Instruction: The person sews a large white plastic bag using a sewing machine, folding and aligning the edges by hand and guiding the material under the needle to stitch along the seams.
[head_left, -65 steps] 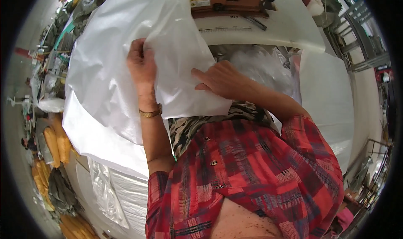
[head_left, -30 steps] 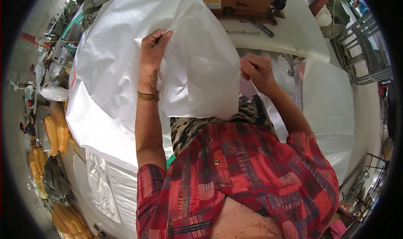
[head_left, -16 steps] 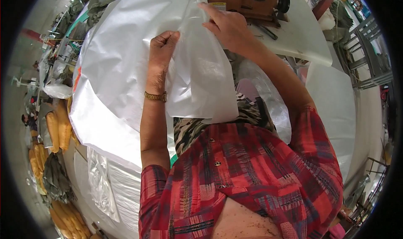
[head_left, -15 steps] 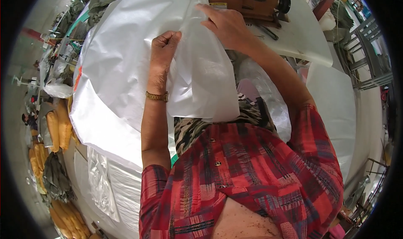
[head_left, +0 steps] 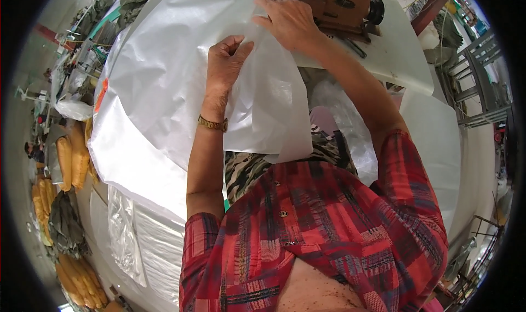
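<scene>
A large white, shiny plastic sheet (head_left: 159,81) spreads over the work surface and hangs down over my lap. My left hand (head_left: 226,65), with a gold watch on the wrist, is over the middle of the sheet. Its fingers are curled and the thumb stands apart from them, with no fold of the sheet seen between. My right hand (head_left: 290,22) lies at the sheet's far right part, fingers stretched out and thumb apart. Just to its right stands a brown sewing machine (head_left: 335,7) with a black handwheel. Its needle area is hidden from view.
A dark slim tool (head_left: 355,49) lies on the pale machine table (head_left: 389,60). Clear plastic (head_left: 348,112) bunches below the table. Yellow rolled bundles (head_left: 79,156) and dark cloth (head_left: 68,221) lie at the left. A grey metal rack (head_left: 482,81) stands at the right.
My left hand has moved slightly right, and its thumb has come away from the fingers. My right hand has shifted a little left and up, with its fingers spreading. The view has tilted slightly.
</scene>
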### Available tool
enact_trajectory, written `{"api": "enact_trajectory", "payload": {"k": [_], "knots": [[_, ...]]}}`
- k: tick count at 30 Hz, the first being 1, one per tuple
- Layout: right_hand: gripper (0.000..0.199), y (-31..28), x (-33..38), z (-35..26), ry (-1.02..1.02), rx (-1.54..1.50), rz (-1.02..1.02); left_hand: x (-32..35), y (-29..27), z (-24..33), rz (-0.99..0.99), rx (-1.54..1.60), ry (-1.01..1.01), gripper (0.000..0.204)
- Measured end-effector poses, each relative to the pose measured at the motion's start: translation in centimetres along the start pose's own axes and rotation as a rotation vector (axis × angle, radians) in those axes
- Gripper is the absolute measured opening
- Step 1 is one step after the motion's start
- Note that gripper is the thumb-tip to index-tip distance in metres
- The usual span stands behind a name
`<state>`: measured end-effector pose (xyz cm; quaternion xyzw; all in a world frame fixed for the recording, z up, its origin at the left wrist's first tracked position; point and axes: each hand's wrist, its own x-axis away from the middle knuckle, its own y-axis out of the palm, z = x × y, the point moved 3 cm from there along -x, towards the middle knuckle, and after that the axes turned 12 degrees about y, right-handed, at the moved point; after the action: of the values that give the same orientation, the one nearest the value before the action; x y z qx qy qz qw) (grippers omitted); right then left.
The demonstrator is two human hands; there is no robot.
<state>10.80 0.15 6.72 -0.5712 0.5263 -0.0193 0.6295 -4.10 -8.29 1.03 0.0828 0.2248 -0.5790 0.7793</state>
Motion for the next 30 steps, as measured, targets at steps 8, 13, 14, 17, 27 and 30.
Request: {"api": "enact_trajectory", "payload": {"k": [8,13,14,17,27,30], "knots": [[0.035,-3.1,7.3,-0.5,0.416,-0.221,-0.265,0.9,0.4,-0.7,0.037,0.168,-0.04,0.015],[0.03,-2.0,11.1,-0.1,0.358,-0.287,-0.334,1.0,1.1,0.2,0.039,0.129,-0.029,0.017],[0.03,-2.1,11.3,-0.3,0.3,-0.258,-0.304,0.9,1.2,0.3,0.036,0.141,-0.043,0.018],[0.024,-3.2,9.8,-2.1,0.296,-0.463,-0.385,1.2,1.5,0.8,0.059,0.205,-0.06,0.017],[0.024,-0.8,8.6,-3.8,0.313,-0.836,-0.503,1.7,1.2,0.6,0.0,0.097,0.127,0.009],[0.025,-0.9,8.6,-4.4,0.345,-0.878,-0.516,1.9,0.8,0.4,-0.016,0.144,0.088,0.011]]}}
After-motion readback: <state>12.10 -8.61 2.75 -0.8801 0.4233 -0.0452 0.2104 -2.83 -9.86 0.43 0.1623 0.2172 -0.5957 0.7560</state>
